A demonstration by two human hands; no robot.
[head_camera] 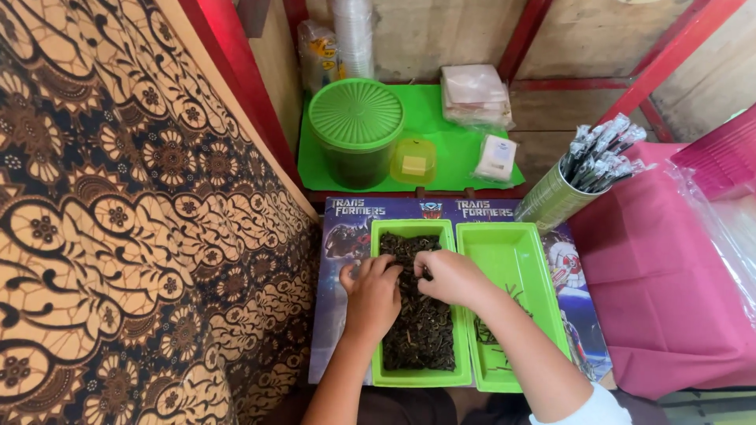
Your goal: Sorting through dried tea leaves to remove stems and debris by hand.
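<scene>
My two forearms come in from 6 o'clock and meet over the left green tray [378,236], a long rectangle of smooth plastic with its long axis running from 6 to 12 o'clock. It is full of dried tea leaves [421,330], dark, thin and crumbly. A second green tray [504,256] of the same shape lies touching it at 3 o'clock, with only a few dark stems inside. Both trays rest on a glossy printed board [342,236].

My left hand [372,297] lies palm down on the leaves, fingers bent and dug into them, holding a loose bunch I think. My right hand [450,277] is curled, fingertips pinching leaves near the middle of the tray; I cannot tell how tight.

At 12 o'clock stands a round green container [356,118] with a ribbed lid, and at 2 o'clock a tin of wrapped straws [579,177].
</scene>
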